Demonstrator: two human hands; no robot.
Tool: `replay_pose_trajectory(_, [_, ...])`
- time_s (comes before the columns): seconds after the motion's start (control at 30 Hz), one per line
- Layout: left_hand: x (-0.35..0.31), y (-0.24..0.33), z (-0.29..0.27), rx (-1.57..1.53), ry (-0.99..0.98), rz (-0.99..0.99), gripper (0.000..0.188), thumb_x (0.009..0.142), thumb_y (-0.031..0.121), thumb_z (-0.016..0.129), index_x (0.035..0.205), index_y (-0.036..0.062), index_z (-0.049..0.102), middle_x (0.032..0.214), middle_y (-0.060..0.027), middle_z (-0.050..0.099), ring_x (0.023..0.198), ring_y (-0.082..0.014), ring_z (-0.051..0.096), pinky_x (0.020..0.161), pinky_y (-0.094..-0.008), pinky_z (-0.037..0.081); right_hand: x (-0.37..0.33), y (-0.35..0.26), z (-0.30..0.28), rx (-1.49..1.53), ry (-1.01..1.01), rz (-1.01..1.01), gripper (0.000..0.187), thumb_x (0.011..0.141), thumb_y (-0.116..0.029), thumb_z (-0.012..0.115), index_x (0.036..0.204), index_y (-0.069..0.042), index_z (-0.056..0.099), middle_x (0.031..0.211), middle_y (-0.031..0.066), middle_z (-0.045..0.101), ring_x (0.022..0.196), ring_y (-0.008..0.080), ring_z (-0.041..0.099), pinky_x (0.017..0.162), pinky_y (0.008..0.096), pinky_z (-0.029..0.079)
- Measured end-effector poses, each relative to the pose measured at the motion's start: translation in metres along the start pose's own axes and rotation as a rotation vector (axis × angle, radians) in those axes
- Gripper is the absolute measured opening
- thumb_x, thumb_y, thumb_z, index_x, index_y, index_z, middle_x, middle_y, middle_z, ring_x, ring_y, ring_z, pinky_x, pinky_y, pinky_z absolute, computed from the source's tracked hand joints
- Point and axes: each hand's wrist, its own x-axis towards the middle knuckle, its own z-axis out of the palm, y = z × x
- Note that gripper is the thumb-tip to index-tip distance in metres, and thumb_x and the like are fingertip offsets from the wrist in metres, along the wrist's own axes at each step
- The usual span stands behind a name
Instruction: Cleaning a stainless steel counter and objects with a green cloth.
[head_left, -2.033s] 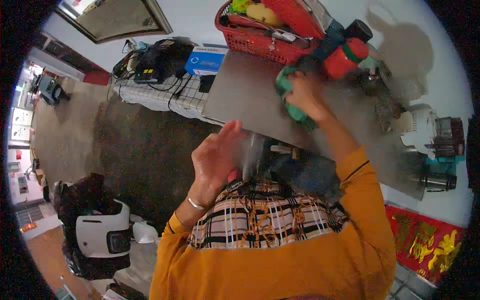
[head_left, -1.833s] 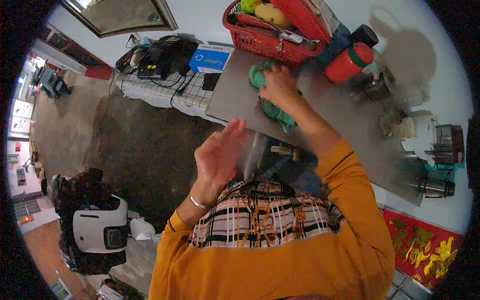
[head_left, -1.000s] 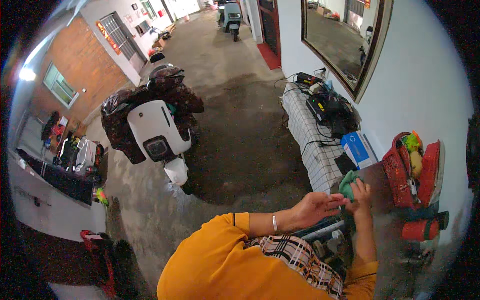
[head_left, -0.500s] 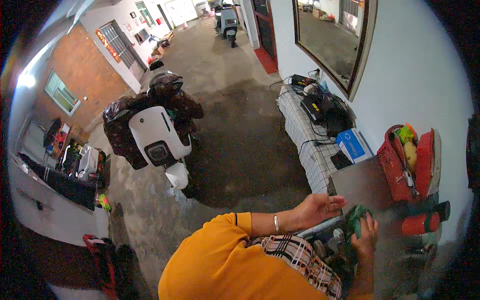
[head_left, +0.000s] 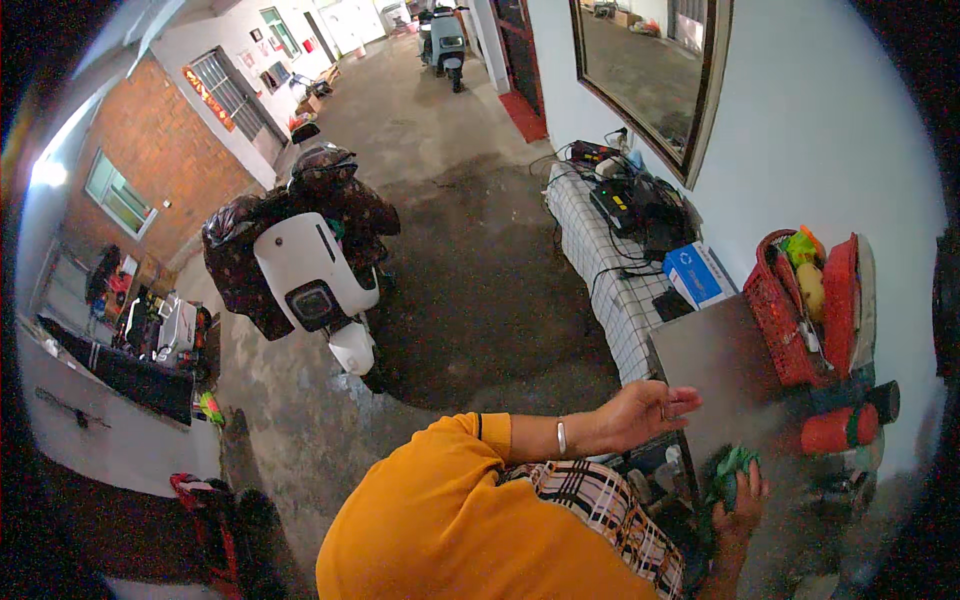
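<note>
My right hand (head_left: 738,508) grips a crumpled green cloth (head_left: 733,468) and presses it on the smooth grey tabletop (head_left: 712,350), close to its near left edge. Held just over that edge, my left hand (head_left: 648,414) has its fingers stretched out and nothing in them. A silver bracelet (head_left: 561,436) circles the left wrist. Across the tabletop, by the wall, stand a red basket (head_left: 775,318) holding yellow and green items and a red container with a dark lid (head_left: 830,430). Things below the table edge are dim and partly covered by my arm.
A blue and white box (head_left: 699,275) and black chargers with tangled cables (head_left: 640,210) lie on a table with a checked cloth (head_left: 583,235). Above hangs a framed mirror (head_left: 655,70). One white scooter (head_left: 318,265) stands at left, another scooter (head_left: 445,45) farther off.
My right hand has slid the green cloth toward me and slightly right across the tabletop. My left hand has shifted slightly right, its fingers straighter. The view has turned a little.
</note>
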Motion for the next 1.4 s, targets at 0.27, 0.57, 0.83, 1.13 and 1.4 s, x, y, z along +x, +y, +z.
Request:
replay_pose_trajectory(0.27, [-0.013, -0.001, 0.002, -0.046, -0.016, 0.002, 0.023, 0.079, 0.012, 0.049, 0.097, -0.0005, 0.057, 0.115, -0.0084, 0.054, 0.117, -0.0209, 0.046, 0.099, -0.0401, 0.032, 0.004, -0.019, -0.009, 0.017, -0.031, 0.064, 0.056, 0.058, -0.009, 0.060, 0.113, -0.002, 0.050, 0.133, 0.0193, 0.039, 0.114, 0.0445, 0.037, 0.095, 0.0525, 0.032])
replay_pose_trajectory(0.57, [-0.006, -0.003, -0.007, 0.137, 0.001, 0.021, 0.028, 0.082, 0.016, 0.051, 0.103, -0.0007, 0.058, 0.119, -0.0126, 0.054, 0.116, -0.0260, 0.047, 0.099, -0.0395, 0.035, -0.003, -0.047, -0.033, -0.016, -0.074, 0.213, 0.059, 0.060, -0.011, 0.062, 0.117, -0.008, 0.050, 0.135, 0.0160, 0.037, 0.118, 0.0384, 0.038, 0.099, 0.0469, 0.033])
replay_pose_trajectory(0.83, [-0.015, 0.020, 0.015, 0.056, 0.002, -0.026, 0.019, 0.079, 0.015, 0.052, 0.084, 0.0011, 0.064, 0.120, -0.0165, 0.054, 0.121, -0.0306, 0.042, 0.106, -0.0501, 0.023, 0.010, -0.023, -0.020, 0.003, -0.022, 0.314, 0.065, 0.062, -0.016, 0.069, 0.124, -0.013, 0.047, 0.136, 0.0132, 0.037, 0.119, 0.0370, 0.040, 0.099, 0.0446, 0.037])
replay_pose_trajectory(1.13, [-0.008, 0.008, 0.020, 0.082, 0.017, -0.084, 0.012, 0.079, 0.013, 0.056, 0.071, 0.0068, 0.062, 0.120, -0.0172, 0.054, 0.121, -0.0317, 0.042, 0.107, -0.0498, 0.022, -0.011, 0.055, -0.027, -0.100, 0.015, 0.792, 0.059, 0.070, -0.020, 0.065, 0.125, -0.012, 0.046, 0.134, 0.0171, 0.038, 0.118, 0.0371, 0.040, 0.097, 0.0473, 0.037])
replay_pose_trajectory(1.4, [-0.008, 0.012, 0.014, 0.098, 0.066, -0.084, 0.016, 0.075, 0.014, 0.056, 0.076, 0.0018, 0.065, 0.121, -0.0178, 0.052, 0.123, -0.0317, 0.039, 0.106, -0.0503, 0.024, 0.038, 0.121, -0.038, -0.340, -0.092, 1.071, 0.047, 0.071, -0.033, 0.062, 0.112, -0.010, 0.056, 0.109, 0.0168, 0.057, 0.105, 0.0392, 0.051, 0.088, 0.0452, 0.045])
